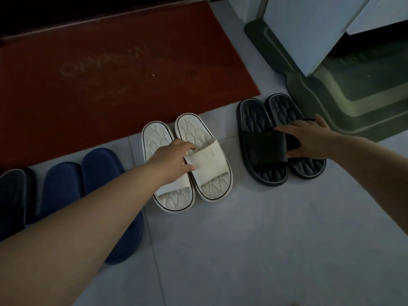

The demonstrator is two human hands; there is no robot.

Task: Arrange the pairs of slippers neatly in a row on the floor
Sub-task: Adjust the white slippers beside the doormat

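Note:
A pair of white slippers lies side by side on the pale tiled floor, in the middle. My left hand grips their straps, thumb and fingers pinching the strap of the right one. To the right lies a pair of black slippers with light trim. My right hand rests over their straps, holding them together. At the left, a pair of blue slippers lies partly hidden under my left forearm. A dark slipper shows at the far left edge.
A red doormat with faded lettering lies behind the slippers. A dark green mat and a white cabinet stand at the back right, close to the black pair. Bare tiles stretch in front.

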